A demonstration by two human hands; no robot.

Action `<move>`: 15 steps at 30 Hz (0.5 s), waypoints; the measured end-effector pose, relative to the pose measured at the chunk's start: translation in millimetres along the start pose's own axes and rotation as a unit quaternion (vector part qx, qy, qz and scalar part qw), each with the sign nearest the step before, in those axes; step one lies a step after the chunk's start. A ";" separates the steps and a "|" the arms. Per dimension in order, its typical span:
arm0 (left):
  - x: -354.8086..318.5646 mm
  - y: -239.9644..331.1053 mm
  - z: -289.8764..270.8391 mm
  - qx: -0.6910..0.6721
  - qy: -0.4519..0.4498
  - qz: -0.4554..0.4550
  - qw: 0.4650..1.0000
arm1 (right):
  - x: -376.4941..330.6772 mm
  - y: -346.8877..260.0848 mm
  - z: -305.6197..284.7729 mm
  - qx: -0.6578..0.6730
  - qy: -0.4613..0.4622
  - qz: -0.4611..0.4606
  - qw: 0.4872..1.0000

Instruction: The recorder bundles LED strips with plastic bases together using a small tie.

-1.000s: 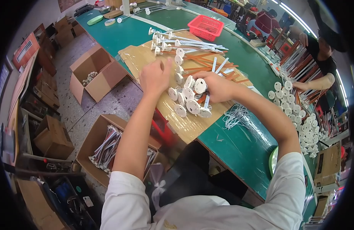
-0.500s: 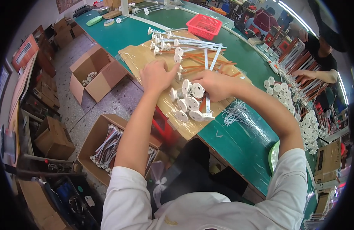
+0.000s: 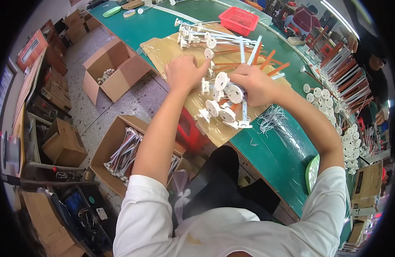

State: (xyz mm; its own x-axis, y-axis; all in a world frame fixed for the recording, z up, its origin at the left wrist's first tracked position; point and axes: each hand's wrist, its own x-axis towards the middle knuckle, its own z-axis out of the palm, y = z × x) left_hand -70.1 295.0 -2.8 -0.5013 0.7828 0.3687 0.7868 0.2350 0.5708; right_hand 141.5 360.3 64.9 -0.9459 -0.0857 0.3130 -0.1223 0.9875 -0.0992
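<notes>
My right hand (image 3: 257,83) is closed round a bundle of flat grey and brown strips (image 3: 252,51) with white round discs (image 3: 222,81) at their near ends. The strips fan out beyond my fist, and the discs hang over the front of a cardboard sheet (image 3: 157,49). To the left, my left hand (image 3: 184,73) is over the sheet with its thumb spread away from the fingers. The thumb is beside more white disc ends (image 3: 209,53); the other fingertips are partly hidden. More strips with white ends (image 3: 184,36) lie across the far part of the sheet.
A red plastic basket (image 3: 238,21) stands beyond the sheet on the green table (image 3: 274,162). Thin white ties (image 3: 272,119) lie right of the sheet. Cartons, one holding strips (image 3: 124,154), stand on the floor at left. Many disc-ended strips (image 3: 323,98) and another person are at right.
The held bundle has tilted, and its strips fan out more beyond my right hand. My left hand stays near the white ends. The whole view has shifted slightly.
</notes>
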 end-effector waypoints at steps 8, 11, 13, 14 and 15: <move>-1.0 1.7 3.7 0.005 0.034 0.029 0.999 | -6.8 -14.1 -33.7 0.009 0.177 -0.159 0.971; -2.4 0.2 6.5 0.006 0.061 0.045 0.997 | -32.2 -22.2 -47.7 -0.067 0.166 -0.083 0.980; -2.7 1.4 4.3 0.004 0.060 0.048 0.997 | -33.5 -30.9 -66.5 -0.048 0.157 -0.126 0.978; -4.1 0.4 2.4 0.016 0.063 0.040 0.997 | -33.3 -45.8 -78.6 -0.029 0.162 -0.144 0.976; -7.6 -5.2 -1.9 0.029 0.066 0.029 0.997 | -24.7 -68.6 -93.7 -0.007 0.167 -0.163 0.973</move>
State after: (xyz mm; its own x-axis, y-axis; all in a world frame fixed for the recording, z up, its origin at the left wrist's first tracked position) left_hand -71.1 286.7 -7.2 -0.4936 0.7147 0.4955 0.8340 0.2273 0.5029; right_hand 201.4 307.1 152.4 -0.7077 -0.3486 0.6145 -0.3929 0.9171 0.0678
